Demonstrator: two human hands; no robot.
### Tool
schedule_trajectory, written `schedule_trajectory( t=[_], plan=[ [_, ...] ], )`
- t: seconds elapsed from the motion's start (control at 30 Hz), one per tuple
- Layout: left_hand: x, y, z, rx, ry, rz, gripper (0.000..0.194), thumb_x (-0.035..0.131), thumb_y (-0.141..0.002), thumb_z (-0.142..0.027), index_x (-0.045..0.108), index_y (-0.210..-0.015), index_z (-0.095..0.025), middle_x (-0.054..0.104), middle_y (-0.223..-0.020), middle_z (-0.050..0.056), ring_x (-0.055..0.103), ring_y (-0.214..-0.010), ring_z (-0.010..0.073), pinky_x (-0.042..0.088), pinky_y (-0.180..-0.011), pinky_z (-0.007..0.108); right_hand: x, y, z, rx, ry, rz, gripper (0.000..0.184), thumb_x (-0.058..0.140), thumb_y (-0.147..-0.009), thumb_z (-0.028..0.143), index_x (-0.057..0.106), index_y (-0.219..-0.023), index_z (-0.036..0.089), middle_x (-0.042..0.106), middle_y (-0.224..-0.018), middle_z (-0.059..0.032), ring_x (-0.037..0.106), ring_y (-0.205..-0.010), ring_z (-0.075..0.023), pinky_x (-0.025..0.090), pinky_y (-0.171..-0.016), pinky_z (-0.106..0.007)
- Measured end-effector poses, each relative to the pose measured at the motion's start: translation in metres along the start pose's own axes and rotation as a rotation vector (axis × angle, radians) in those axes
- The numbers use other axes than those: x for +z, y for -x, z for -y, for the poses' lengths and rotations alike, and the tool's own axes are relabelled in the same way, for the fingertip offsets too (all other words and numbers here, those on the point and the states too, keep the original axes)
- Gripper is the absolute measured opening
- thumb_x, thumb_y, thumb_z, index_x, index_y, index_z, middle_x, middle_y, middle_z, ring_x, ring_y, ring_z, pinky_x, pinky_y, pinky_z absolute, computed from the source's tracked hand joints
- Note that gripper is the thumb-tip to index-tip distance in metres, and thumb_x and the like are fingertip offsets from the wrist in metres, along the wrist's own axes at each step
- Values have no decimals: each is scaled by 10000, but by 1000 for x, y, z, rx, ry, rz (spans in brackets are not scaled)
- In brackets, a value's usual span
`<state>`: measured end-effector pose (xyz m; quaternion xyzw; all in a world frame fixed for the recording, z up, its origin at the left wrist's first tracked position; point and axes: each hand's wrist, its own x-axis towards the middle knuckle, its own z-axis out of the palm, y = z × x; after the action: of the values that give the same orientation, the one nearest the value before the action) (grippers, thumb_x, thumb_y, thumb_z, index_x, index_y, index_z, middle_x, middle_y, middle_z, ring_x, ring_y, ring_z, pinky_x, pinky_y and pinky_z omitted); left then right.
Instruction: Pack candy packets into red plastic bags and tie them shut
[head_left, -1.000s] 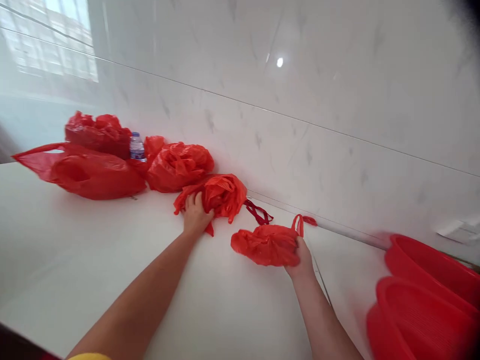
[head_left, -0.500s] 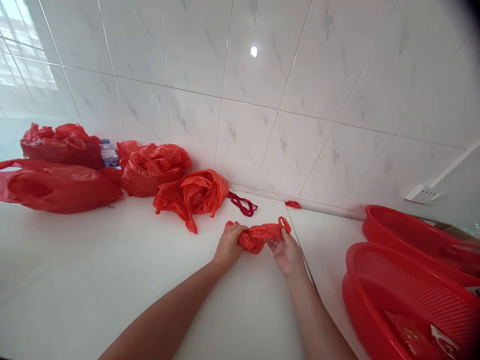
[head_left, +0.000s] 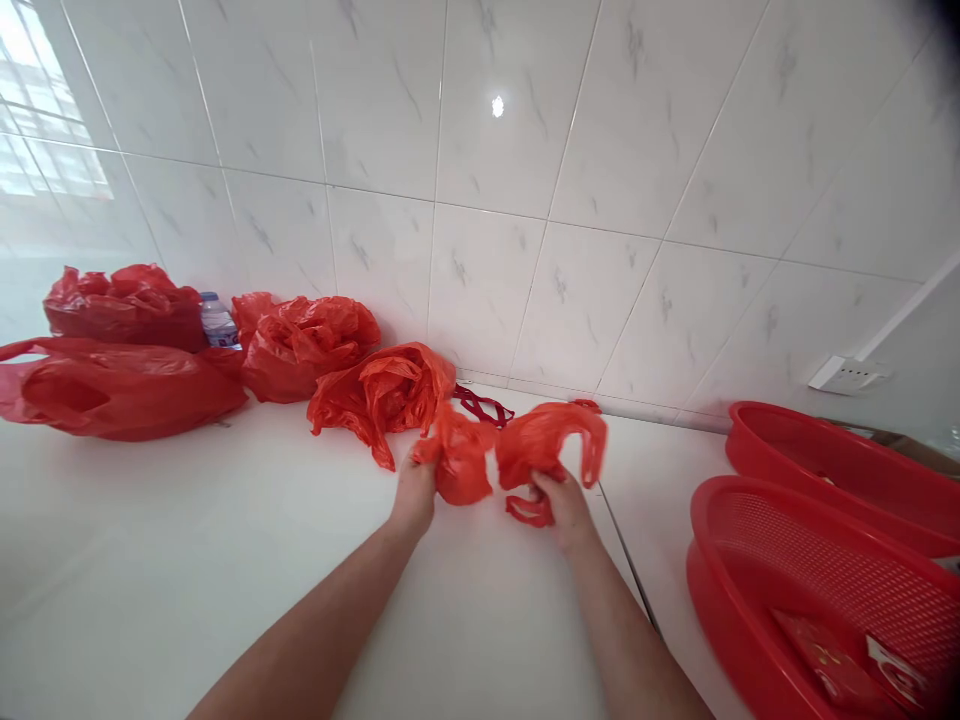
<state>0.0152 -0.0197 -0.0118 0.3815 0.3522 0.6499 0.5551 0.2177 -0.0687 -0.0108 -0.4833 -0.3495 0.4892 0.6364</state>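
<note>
A crumpled red plastic bag (head_left: 534, 440) is stretched between my two hands above the white tabletop. My left hand (head_left: 416, 492) is closed on its left side, where the film is bunched and a little blurred. My right hand (head_left: 562, 503) grips the other side from below, with the handle loops hanging loose around the fingers. Whether the two bunches of film are joined in the middle is hard to tell. Just behind lie a dark red strap (head_left: 484, 408) and an opened, rumpled red bag (head_left: 401, 390).
Filled red bags (head_left: 127, 385) line the wall at the left, with a plastic bottle (head_left: 217, 320) among them. At the right stand a red basket (head_left: 810, 540) holding red packets and a red basin (head_left: 840, 460). A wall socket (head_left: 847, 374) is above them.
My hands have moved apart, the left one leftward, and the bunched bag has spread out between them. The right-hand part has opened, with its handles now hanging. The view has shifted slightly.
</note>
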Motion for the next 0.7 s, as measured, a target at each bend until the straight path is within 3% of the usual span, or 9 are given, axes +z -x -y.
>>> schedule_trajectory(
  t=[0.13, 0.2, 0.3, 0.43, 0.5, 0.53, 0.6, 0.7],
  plan=[
    [-34, -27, -18, 54, 86, -191, 398, 638, -728, -422, 563, -1047, -197, 618, -1018, 72, 609, -848, 179, 499, -700, 288, -44, -10, 11, -19, -51, -163, 290, 722, -651, 373, 500, -738, 208, 483, -572, 75, 389, -453, -63, 363, -408, -185],
    [-45, -35, -30, 123, 104, -212, 400, 636, -738, -395, 551, -1086, -217, 602, -1086, 74, 606, -916, 193, 506, -740, 299, -56, -12, 13, -3, -61, -179, 306, 699, -672, 424, 491, -732, 208, 483, -591, 68, 375, -448, -62, 350, -389, -185],
    [-52, -45, -50, 363, 20, -252, 429, 616, -761, -368, 504, -1146, -214, 572, -1142, 85, 586, -989, 205, 504, -806, 325, -55, -10, 10, 29, -40, -169, 344, 615, -721, 533, 501, -724, 209, 486, -588, 51, 359, -432, -69, 330, -363, -194],
    [-56, -58, -75, 652, -290, -642, 691, 610, -770, -295, 243, -1343, -174, 451, -1257, 150, 521, -1096, 228, 451, -922, 416, -39, -8, 6, 37, 21, -160, 366, 535, -751, 577, 529, -740, 211, 482, -563, 38, 366, -423, -90, 364, -364, -233],
    [-58, -63, -79, 771, -503, -730, 793, 619, -761, -246, 156, -1400, -174, 294, -1392, 181, 350, -1281, 274, 330, -1037, 469, -34, -8, 5, 19, 49, -146, 326, 567, -740, 534, 544, -755, 210, 484, -556, 40, 384, -436, -94, 376, -378, -234],
    [-58, -66, -78, 820, -654, -695, 798, 623, -757, -239, 170, -1412, -188, 190, -1456, 176, 222, -1354, 296, 260, -1078, 482, -32, -8, 4, 11, 66, -133, 305, 583, -735, 510, 552, -765, 208, 487, -552, 43, 387, -441, -92, 373, -383, -226],
    [-60, -73, -66, 849, -1038, -492, 729, 618, -759, -259, 278, -1403, -237, 31, -1529, 120, 24, -1403, 328, 155, -1109, 512, -32, -9, 1, -5, 109, -102, 268, 602, -732, 466, 559, -774, 205, 496, -545, 47, 390, -446, -83, 356, -391, -205],
    [-67, -91, -39, 652, -1476, -119, 572, 570, -787, -327, 423, -1339, -287, 95, -1546, 82, 23, -1402, 359, 96, -1082, 593, -34, -10, -4, -31, 157, -70, 245, 618, -735, 431, 554, -758, 196, 509, -547, 46, 400, -458, -74, 343, -402, -189]
  ],
)
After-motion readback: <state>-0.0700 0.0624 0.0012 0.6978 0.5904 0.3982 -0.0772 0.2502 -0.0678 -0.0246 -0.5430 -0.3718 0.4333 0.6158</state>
